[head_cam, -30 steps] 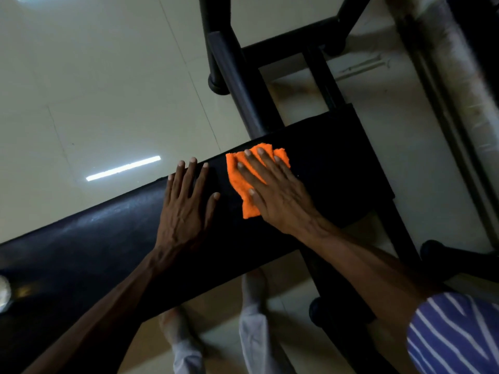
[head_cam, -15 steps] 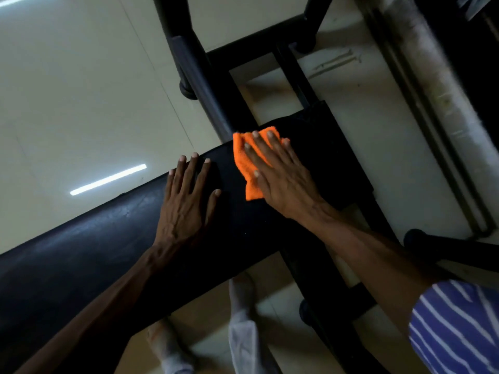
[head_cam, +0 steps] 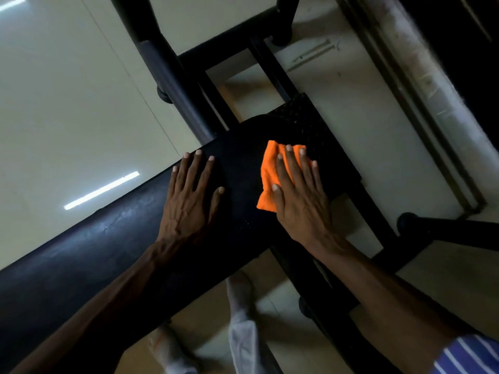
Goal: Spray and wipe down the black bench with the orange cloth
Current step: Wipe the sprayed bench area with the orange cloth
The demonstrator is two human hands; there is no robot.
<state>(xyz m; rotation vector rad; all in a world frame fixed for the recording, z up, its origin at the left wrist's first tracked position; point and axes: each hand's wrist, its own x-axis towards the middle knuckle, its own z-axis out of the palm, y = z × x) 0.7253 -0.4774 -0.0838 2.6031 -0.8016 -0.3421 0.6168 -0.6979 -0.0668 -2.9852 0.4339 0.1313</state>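
wiping step: right hand (head_cam: 299,201) fingers spread flat on orange cloth (head_cam: 268,171), left hand (head_cam: 189,195) splayed bracing black bench (head_cam: 81,255), next probably sweep toward the end

The black bench (head_cam: 113,247) runs as a long padded strip from the lower left of the frame up to the centre, its dark surface dully glossy, perhaps damp. The orange cloth (head_cam: 270,174), folded and crumpled, lies flat on its upper end.

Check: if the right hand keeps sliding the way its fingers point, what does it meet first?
Probably nothing solid: the right hand, flat on the orange cloth, would run off the black bench end, with the black frame beyond. Depth is unclear.
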